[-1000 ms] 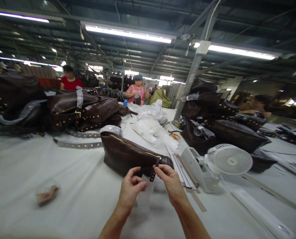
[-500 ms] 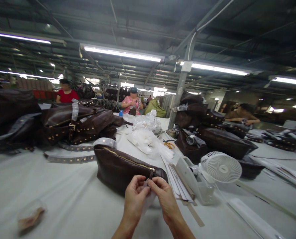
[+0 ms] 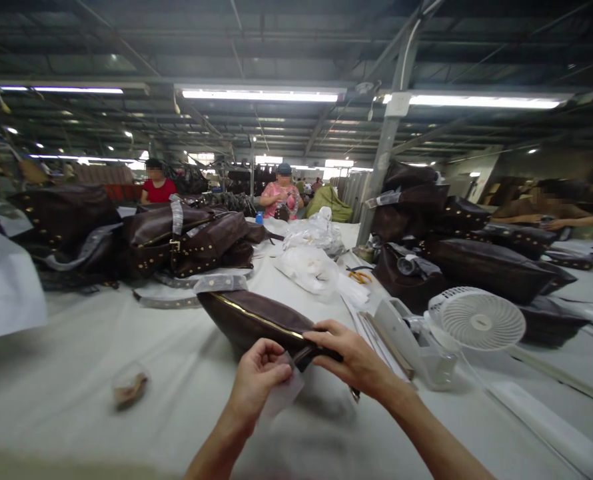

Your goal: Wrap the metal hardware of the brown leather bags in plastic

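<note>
A dark brown leather bag [image 3: 256, 313] with a gold zipper lies tilted on the white table before me. My right hand [image 3: 339, 350] grips its near right end, thumb below and fingers on top. Close by, my left hand [image 3: 261, 373] pinches a small translucent plastic piece [image 3: 282, 393], just under the zipper's end. A dark strip, perhaps the zipper pull, shows between the hands. At the bag's far left end lies a plastic-wrapped strap [image 3: 221, 283].
Studded brown bags [image 3: 191, 240] are heaped at left, more bags [image 3: 481, 267] at right. A white fan [image 3: 476, 320] stands beside a plastic bin [image 3: 401, 340]. Orange-handled scissors [image 3: 359, 277] lie near crumpled white plastic [image 3: 309, 270]. Co-workers [image 3: 280, 193] sit beyond.
My hands have moved apart: the right has shifted from the zipper end to grip the bag's end, while the left keeps the plastic piece. The bag has tipped, and the view has turned left.
</note>
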Motion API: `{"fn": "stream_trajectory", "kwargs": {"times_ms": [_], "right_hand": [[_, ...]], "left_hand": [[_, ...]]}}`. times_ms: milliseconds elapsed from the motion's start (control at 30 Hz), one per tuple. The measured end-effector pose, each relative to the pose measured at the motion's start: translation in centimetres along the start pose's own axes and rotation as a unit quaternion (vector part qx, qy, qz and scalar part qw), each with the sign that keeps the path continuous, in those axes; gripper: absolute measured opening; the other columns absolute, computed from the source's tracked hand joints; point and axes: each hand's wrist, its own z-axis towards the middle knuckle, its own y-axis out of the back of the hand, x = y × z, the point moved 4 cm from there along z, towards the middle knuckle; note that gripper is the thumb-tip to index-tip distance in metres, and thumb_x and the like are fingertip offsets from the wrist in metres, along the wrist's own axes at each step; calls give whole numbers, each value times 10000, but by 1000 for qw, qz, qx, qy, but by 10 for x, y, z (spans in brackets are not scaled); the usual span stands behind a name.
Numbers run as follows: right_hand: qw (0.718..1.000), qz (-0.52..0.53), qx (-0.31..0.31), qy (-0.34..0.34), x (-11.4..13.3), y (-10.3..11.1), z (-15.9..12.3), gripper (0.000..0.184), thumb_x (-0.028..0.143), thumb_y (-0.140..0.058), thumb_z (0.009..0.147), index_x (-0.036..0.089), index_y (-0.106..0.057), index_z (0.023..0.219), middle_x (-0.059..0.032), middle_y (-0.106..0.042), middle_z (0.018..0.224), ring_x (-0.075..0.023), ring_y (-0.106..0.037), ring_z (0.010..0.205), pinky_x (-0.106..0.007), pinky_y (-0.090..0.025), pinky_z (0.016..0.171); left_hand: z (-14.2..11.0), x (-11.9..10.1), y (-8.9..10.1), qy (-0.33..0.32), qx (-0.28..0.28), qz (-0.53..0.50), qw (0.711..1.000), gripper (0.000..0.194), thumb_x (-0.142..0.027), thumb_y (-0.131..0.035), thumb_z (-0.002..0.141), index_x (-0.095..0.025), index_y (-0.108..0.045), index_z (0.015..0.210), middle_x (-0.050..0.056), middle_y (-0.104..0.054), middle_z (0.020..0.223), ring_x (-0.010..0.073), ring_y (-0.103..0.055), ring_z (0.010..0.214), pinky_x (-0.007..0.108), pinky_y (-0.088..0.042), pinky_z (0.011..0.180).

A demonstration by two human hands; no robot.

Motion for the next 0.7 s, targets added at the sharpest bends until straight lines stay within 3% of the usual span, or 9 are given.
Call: {"fn": "stream_trajectory", "kwargs": {"times_ms": [167,267,333,433,600,700], "right_hand": [[989,45,-138,18,-9,-22,-19,237,229,-591,890,254,-674,1111,-103,-627,1184,-236,-610,1095,-391,-525,953],[984,43,-173,-4,-9,-28,-24,245,225,-617,872,261,-681,1105,-99,-637,1196,-247,-610,1107,-428,-516,979],[984,44,-173,-5,-8,-29,-24,257,214,-616,868,265,-687,1109,-100,-637,1202,-253,-604,1120,-439,-515,981],[987,53,-153,12,-6,-28,-23,301,182,-598,865,261,-676,1145,-109,-620,1225,-253,-587,1148,-435,-518,977],[990,78,-111,27,-2,-25,-25,410,103,-568,823,245,-628,1203,-112,-609,1242,-245,-565,1172,-440,-490,1006],[989,114,-99,7,1,-25,-26,500,74,-564,780,230,-569,1255,-108,-606,1245,-242,-551,1183,-440,-469,1021]], "left_hand": [[4,1,-3,-9,0,29,1000,270,-197,-745,505,-162,-547,686,-48,-582,573,80,-487,530,191,-375,531],[12,6,-9,-14,4,56,998,255,-232,-722,529,-181,-502,645,-77,-504,484,66,-404,447,186,-294,465],[17,9,-12,-27,1,95,995,219,-259,-691,577,-192,-494,643,-89,-458,450,68,-360,421,194,-254,446],[18,5,-16,-96,-15,203,974,141,-262,-624,677,-190,-516,621,-59,-492,505,94,-412,478,215,-308,495],[6,-22,-33,-212,-70,407,886,142,-215,-583,751,-205,-574,609,-13,-588,637,150,-524,634,251,-349,616],[5,-32,-42,-212,-52,418,882,132,-240,-606,754,-214,-604,625,-14,-611,623,157,-542,621,255,-352,614]]}}
